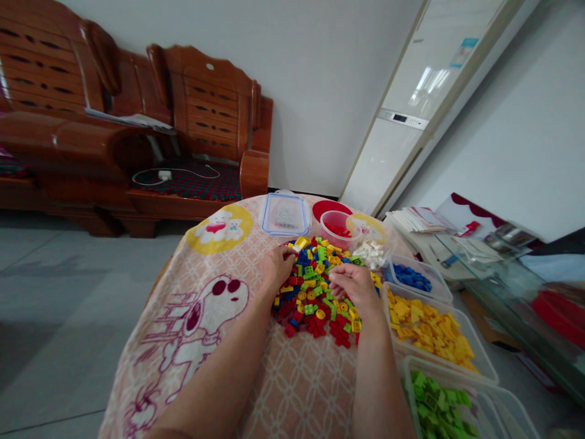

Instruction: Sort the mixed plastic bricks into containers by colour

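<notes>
A mixed pile of toy building bricks [315, 286] in red, yellow, green and blue lies on the cloth-covered table. At the pile's upper left edge is my left hand [276, 267], its fingers bent in among the bricks; whatever they grip is hidden. A yellow brick [301, 243] lies just beyond those fingertips. My right hand [355, 285] hovers over the right side of the pile with thumb and fingers drawn together. What it holds, if anything, is too small to make out.
Clear tubs along the right hold blue bricks [411, 277], yellow bricks [429, 329] and green bricks [439, 405]. White bricks [370, 253] and a round tub [336, 235] with red bricks stand behind. A blue-rimmed clear lid [286, 214] lies at the back.
</notes>
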The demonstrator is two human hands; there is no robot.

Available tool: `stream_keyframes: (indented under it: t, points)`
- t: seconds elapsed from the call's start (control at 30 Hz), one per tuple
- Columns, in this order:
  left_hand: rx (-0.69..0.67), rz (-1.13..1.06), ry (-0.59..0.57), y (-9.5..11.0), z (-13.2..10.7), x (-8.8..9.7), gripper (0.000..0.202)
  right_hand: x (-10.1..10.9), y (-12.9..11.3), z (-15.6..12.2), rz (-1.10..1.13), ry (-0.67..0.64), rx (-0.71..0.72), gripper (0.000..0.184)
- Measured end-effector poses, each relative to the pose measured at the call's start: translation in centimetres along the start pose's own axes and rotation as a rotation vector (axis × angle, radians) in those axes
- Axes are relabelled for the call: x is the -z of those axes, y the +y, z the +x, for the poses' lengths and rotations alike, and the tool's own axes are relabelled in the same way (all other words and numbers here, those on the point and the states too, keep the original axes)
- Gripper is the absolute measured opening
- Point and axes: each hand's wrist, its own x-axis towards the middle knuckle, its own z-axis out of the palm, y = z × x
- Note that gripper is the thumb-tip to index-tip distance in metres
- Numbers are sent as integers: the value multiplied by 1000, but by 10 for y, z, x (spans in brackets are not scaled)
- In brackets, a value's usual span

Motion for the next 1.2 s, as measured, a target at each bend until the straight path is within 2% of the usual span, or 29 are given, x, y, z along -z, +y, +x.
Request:
stream_keyframes:
  t: [0.07, 0.17, 0.27, 0.4, 0.47, 0.57, 0.63, 0.73, 0.9, 1.0, 1.2]
  points:
    - [-4, 0, -8, 2, -1, 2, 25, -12, -4, -4, -111, -164, -39, 25]
    - [-3, 1, -18, 3, -2, 3, 25, -29, -9, -8, -268, -321, -79, 20]
    - [4, -3, -18, 0, 0, 1, 26, -42, -10, -14, -408, -489, -89, 26]
    - [4, -13, -1, -4, 1, -3, 24, -56, -9, -20, -617, -628, -151, 28]
    - [3, -21, 1, -5, 2, -4, 24, -60, -9, -21, -748, -617, -122, 23]
    - [10, -22, -1, -6, 2, -4, 25, -60, -11, -19, -879, -500, 2, 18]
    - [18, -16, -1, -6, 2, -5, 25, -55, -11, -16, -903, -380, 78, 18]
    - [6, -34, 0, -8, 4, -7, 25, -42, -8, -10, -895, -224, 120, 18]
    - [-20, -63, 19, -11, 5, -10, 25, -22, 0, -3, -854, -74, 124, 20]
    - [-18, -57, 21, -11, 5, -10, 25, -17, 2, -3, -836, -51, 134, 19]
    - [-13, -52, 1, -6, 3, -6, 24, -29, 1, -6, -979, -169, 145, 16]
